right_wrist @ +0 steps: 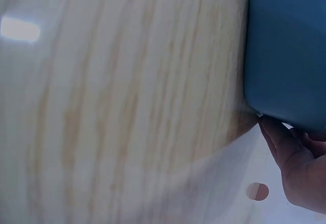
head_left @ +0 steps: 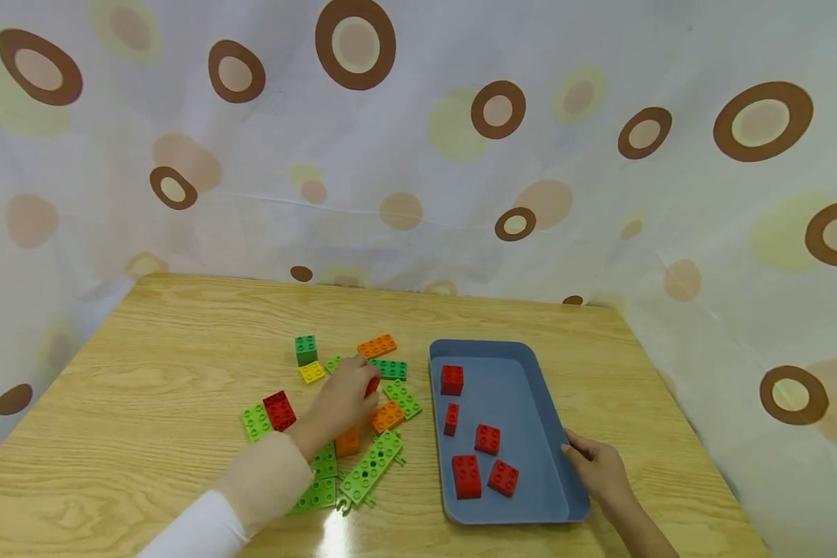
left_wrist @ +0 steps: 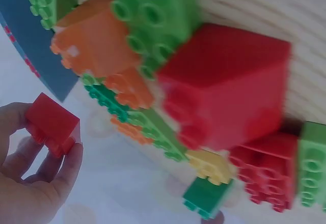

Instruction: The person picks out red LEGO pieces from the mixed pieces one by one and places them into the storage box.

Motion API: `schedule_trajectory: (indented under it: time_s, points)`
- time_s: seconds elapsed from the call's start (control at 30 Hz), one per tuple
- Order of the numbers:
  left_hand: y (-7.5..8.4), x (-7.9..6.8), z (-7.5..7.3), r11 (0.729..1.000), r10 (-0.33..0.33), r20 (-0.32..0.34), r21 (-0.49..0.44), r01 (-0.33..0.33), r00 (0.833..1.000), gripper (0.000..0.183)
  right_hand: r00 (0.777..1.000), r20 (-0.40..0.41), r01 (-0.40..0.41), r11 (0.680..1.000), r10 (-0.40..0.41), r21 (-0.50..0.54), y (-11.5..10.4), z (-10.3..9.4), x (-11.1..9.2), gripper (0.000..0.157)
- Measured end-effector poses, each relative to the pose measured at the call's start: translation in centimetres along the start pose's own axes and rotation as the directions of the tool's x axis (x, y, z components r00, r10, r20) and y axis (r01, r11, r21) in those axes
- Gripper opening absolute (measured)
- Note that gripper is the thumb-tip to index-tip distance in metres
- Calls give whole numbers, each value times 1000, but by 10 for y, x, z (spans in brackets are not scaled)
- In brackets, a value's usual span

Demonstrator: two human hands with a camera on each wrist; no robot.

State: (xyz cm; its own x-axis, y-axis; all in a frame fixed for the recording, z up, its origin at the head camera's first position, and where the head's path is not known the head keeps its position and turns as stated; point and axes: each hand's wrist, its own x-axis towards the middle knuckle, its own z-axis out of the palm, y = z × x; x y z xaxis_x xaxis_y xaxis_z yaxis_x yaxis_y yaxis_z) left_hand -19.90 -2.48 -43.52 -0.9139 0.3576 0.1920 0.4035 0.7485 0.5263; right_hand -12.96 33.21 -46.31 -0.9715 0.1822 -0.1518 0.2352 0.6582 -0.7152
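Observation:
My left hand [head_left: 345, 395] holds a red toy building brick [left_wrist: 53, 122] between thumb and fingertips, its studs turned down in the left wrist view. It is over a loose group of bricks, close to a dark green brick [head_left: 390, 370] and an orange brick [head_left: 388, 417]. With my right hand [head_left: 600, 469] I grip the right rim of a blue-grey tray [head_left: 523, 403], thumb at the edge and fingers outside it. Inside the tray lie several red bricks [head_left: 487, 439], mostly along its left and near sides.
Left of the tray lie a light green wheeled-base-like piece [head_left: 373, 469], a yellow brick [head_left: 311, 373], a green brick [head_left: 306, 350] and a dark red brick [head_left: 279, 411]. A larger red brick [left_wrist: 229, 81] is close below the left wrist. A patterned curtain [head_left: 404, 155] hangs behind the wooden table [head_left: 146, 403].

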Motion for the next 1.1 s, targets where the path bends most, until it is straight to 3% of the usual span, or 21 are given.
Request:
schedule_trajectory:
  time_s: [0.33,0.6,0.87,1.1]
  points:
    - [47,25,16,985,170,-5,-5,-170,985,19,1000,-9,5,1000,-5,12,2,-2,-1,38]
    - [78,39,39,954,283,17,96,-284,959,15,1000,-18,16,1000,-15,8,2,-1,-1,37]
    - [101,47,58,952,258,105,142,-271,960,18,1000,-6,3,999,-3,33,0,1,-1,38]
    - [112,54,77,954,246,142,142,-266,959,21,1000,-22,4,1000,-3,11,2,1,0,38]
